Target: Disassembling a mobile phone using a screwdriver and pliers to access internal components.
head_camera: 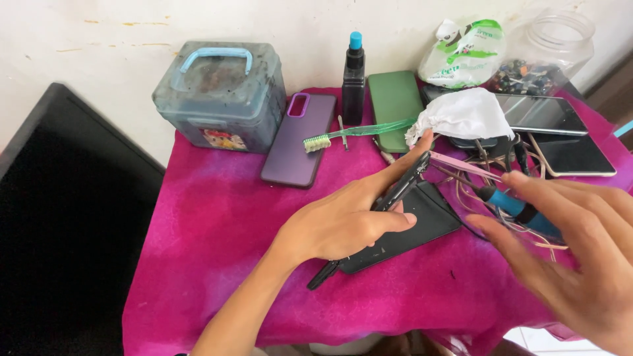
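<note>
Both hands busy: right hand (580, 244) blurred, partly cropped.

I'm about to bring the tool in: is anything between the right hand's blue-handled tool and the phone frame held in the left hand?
Nothing solid blocks it. The right hand holds the blue-handled tool just right of the phone frame gripped on edge by the left hand. Only thin wires and a pink strip cross the gap.
</note>
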